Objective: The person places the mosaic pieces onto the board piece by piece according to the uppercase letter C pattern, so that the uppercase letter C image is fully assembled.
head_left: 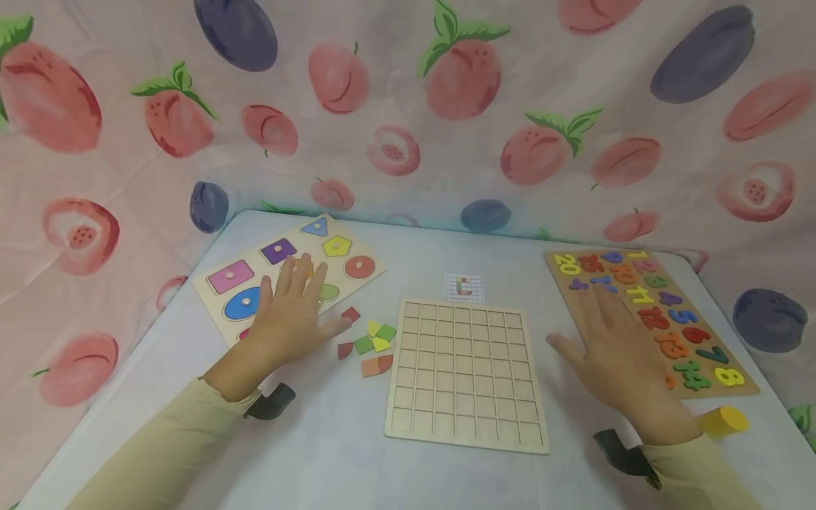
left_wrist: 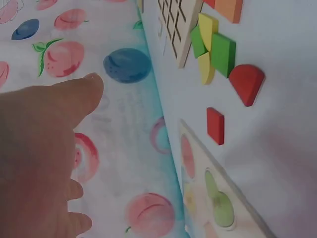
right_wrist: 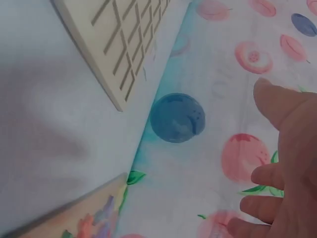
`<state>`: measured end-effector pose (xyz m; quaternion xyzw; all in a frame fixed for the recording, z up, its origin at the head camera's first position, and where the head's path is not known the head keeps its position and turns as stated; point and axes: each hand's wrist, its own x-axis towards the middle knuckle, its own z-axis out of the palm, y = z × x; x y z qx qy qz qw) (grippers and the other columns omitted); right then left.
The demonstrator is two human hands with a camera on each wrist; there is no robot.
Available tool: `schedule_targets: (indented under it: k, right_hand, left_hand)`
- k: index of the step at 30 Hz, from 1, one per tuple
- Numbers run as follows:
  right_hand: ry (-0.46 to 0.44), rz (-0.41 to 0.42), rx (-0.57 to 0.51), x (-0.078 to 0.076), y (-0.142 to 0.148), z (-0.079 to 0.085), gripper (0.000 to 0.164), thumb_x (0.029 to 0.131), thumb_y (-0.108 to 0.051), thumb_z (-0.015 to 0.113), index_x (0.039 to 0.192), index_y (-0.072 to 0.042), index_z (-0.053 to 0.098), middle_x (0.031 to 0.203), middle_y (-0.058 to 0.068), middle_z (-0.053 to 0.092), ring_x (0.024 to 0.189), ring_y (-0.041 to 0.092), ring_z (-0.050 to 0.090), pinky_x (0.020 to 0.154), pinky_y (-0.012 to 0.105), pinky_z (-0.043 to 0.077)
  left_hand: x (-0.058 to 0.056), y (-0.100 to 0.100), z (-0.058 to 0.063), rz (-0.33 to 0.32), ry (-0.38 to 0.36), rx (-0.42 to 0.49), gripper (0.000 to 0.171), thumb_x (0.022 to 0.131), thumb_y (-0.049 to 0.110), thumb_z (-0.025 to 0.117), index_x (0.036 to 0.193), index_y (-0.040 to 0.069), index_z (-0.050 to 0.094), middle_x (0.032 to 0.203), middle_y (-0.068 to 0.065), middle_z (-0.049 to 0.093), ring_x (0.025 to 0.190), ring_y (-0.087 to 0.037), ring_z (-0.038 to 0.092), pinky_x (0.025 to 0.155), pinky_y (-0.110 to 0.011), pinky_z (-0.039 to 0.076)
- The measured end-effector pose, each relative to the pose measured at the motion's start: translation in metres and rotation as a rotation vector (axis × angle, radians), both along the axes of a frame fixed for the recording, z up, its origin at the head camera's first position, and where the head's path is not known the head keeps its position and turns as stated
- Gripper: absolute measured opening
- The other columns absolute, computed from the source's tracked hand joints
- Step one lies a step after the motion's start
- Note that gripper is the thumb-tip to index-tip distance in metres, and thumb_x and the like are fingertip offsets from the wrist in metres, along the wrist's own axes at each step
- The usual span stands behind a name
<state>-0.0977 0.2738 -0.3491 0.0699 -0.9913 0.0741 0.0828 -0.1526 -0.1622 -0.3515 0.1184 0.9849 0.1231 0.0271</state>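
Note:
My left hand (head_left: 290, 322) is spread with straight fingers and holds nothing; in the head view it overlaps the shape puzzle board (head_left: 210, 287). Close to its thumb lie several small coloured wooden pieces, among them a red piece (left_wrist: 215, 126), a green piece (left_wrist: 223, 53) and a red rounded piece (left_wrist: 246, 83). With fingers extended and thumb out, my right hand (head_left: 615, 354) overlaps the number puzzle board (head_left: 746, 372), also holding nothing. Between both hands lies a square wooden grid board (head_left: 467, 375), its grooved squares bare.
A small printed card (head_left: 464, 287) with a coloured pattern on a grid lies just behind the grid board. Beside the right wrist is a yellow cylinder (head_left: 727, 421). Fruit-printed cloth (head_left: 395, 92) rises at the back and sides of the white table (head_left: 319, 453).

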Motion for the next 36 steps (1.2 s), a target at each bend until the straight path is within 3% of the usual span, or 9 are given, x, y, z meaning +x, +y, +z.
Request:
schedule_targets:
  k: [6,9,12,19,27,31,34,36]
  right_hand:
    - [-0.059,0.014,-0.152,0.0,-0.002,-0.01,0.092,0.093,-0.05,0.066,0.158,-0.004,0.021,0.157,0.034,0.018,0.142,0.055,0.018,0.105,0.075,0.018]
    - [-0.112,0.02,-0.205,0.0,-0.003,-0.014,0.094,0.093,-0.049,0.067,0.158,0.0,0.019,0.16,0.03,0.013,0.144,0.053,0.015,0.106,0.072,0.019]
    - [-0.126,0.048,-0.221,-0.001,-0.003,-0.018,0.092,0.09,-0.043,0.072,0.153,0.006,0.027,0.159,0.03,0.019,0.143,0.052,0.017,0.111,0.068,0.014]
    - [-0.161,0.099,-0.297,-0.004,-0.006,-0.03,0.092,0.084,-0.036,0.081,0.15,0.007,0.033,0.153,0.031,0.032,0.139,0.051,0.028,0.107,0.067,0.026]
    - [-0.235,0.06,-0.318,-0.006,-0.01,-0.038,0.089,0.082,-0.036,0.083,0.149,0.004,0.038,0.15,0.028,0.039,0.138,0.049,0.033,0.106,0.067,0.028]
    - [-0.268,0.045,-0.314,-0.007,-0.012,-0.041,0.085,0.082,-0.039,0.082,0.146,0.002,0.044,0.147,0.027,0.043,0.136,0.049,0.036,0.105,0.066,0.031]
    - [-0.288,0.041,-0.316,-0.007,-0.013,-0.042,0.083,0.082,-0.04,0.082,0.145,0.001,0.046,0.146,0.026,0.045,0.135,0.048,0.037,0.105,0.065,0.031]
    - [-0.311,0.033,-0.321,-0.008,-0.014,-0.043,0.083,0.082,-0.042,0.081,0.145,0.0,0.046,0.146,0.026,0.046,0.135,0.047,0.038,0.105,0.065,0.033]
  left_hand:
    - [-0.001,0.008,-0.01,-0.023,0.031,0.026,0.098,0.086,0.053,0.07,0.157,0.004,0.025,0.164,-0.021,0.011,0.149,-0.04,0.003,0.111,-0.071,0.002]
    - [-0.002,0.012,-0.014,-0.04,0.029,0.04,0.099,0.083,0.05,0.075,0.157,0.005,0.027,0.163,-0.02,0.016,0.149,-0.041,0.008,0.112,-0.069,0.006]
    - [-0.003,0.015,-0.019,-0.062,0.02,0.078,0.096,0.082,0.045,0.078,0.156,0.005,0.03,0.161,-0.02,0.024,0.148,-0.04,0.017,0.113,-0.066,0.015]
    - [-0.011,0.017,-0.038,-0.074,-0.061,0.199,0.086,0.082,0.035,0.083,0.151,0.008,0.041,0.149,-0.014,0.044,0.137,-0.034,0.038,0.106,-0.053,0.04]
    - [-0.014,0.025,-0.045,-0.083,-0.106,0.235,0.071,0.083,0.032,0.083,0.144,0.01,0.053,0.13,-0.01,0.058,0.118,-0.027,0.051,0.097,-0.043,0.049]
    - [-0.016,0.03,-0.046,-0.063,-0.146,0.28,0.062,0.085,0.03,0.081,0.139,0.011,0.058,0.115,-0.005,0.062,0.1,-0.021,0.054,0.082,-0.033,0.053]
    - [-0.017,0.032,-0.049,-0.053,-0.159,0.306,0.057,0.086,0.027,0.081,0.136,0.011,0.061,0.11,-0.003,0.063,0.095,-0.019,0.055,0.075,-0.028,0.052]
    - [-0.018,0.033,-0.05,-0.051,-0.161,0.309,0.054,0.086,0.026,0.08,0.135,0.012,0.062,0.112,-0.003,0.064,0.096,-0.019,0.055,0.076,-0.028,0.052]
